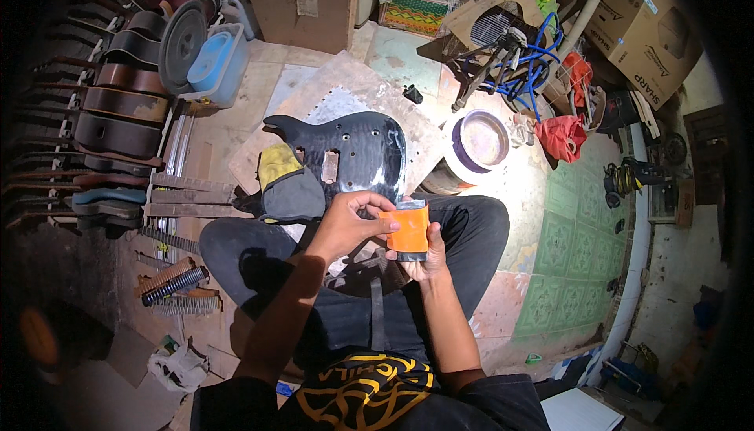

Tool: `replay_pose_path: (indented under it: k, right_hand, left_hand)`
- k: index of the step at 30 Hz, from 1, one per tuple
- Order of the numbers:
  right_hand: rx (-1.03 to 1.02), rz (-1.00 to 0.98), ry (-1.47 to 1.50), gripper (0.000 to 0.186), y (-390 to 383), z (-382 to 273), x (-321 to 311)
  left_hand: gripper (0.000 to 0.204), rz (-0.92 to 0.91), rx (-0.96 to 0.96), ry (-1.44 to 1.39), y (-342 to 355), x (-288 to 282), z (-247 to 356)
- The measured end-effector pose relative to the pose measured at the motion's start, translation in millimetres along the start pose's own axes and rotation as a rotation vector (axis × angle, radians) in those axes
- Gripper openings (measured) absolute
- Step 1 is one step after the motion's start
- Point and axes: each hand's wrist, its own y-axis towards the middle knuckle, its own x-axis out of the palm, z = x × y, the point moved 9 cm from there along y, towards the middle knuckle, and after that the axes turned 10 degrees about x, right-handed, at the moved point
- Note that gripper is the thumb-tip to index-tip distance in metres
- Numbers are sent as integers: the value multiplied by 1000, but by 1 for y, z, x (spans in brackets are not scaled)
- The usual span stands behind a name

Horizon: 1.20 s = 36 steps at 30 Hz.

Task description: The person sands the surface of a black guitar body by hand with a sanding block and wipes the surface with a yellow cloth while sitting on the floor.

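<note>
In front of my lap, a dark block wrapped in an orange sheet (408, 229), which looks like sandpaper, is held between both hands. My right hand (431, 261) grips it from below and along its right side, with the thumb up its edge. My left hand (355, 223) closes on the left edge of the orange sheet, thumb on its face; some fingertips are hidden behind it. Just beyond the hands lies a glossy black electric guitar body (357, 148) with cut-outs and holes. A grey and yellow cloth (289, 184) is draped at its left side.
The guitar body rests over a worn board (416, 109) on the tiled floor. A round tub (481, 139) stands to the right. Guitars (126, 109) line a rack at left, near a clear plastic bin (228, 70). Blue hose (542, 62) and cardboard boxes (648, 31) fill the far right.
</note>
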Motion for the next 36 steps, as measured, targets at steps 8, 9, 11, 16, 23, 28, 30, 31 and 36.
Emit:
replay_pose_path:
  k: [8,9,11,16,23,28,30,31,36]
  right_hand:
    - [153,-8,-2,79,-1,7,-3]
    - [139,39,-32,74,3,6,-7]
    - [20,287,-337,63,15,-8,-31]
    - [-536,998,-1146,47,47,-67,-70]
    - [-659,1052,-1653,36,58,-6,-37]
    - [-628,1283,-1846,39,119,-88,-32]
    - [-714,1200,-1844,38,116,-72,-30]
    - [-805,1140,-1845,37,98,-59,-37]
    - [-678,1208,-1750,35,122,-84,-37]
  left_hand:
    - [63,11,253,390,18,-32,-21]
    - [60,75,249,505,20,-44,-26]
    - [54,204,239,733,26,-67,-35]
    - [55,551,279,1377,57,-125,-30]
    - [71,644,269,1553,75,-165,-69]
    - [67,599,251,1526,80,-157,-64]
    - [65,613,238,1421,72,-165,-70]
    - [64,641,250,1355,76,-167,-72]
    - [63,595,166,1401,78,-163,-66]
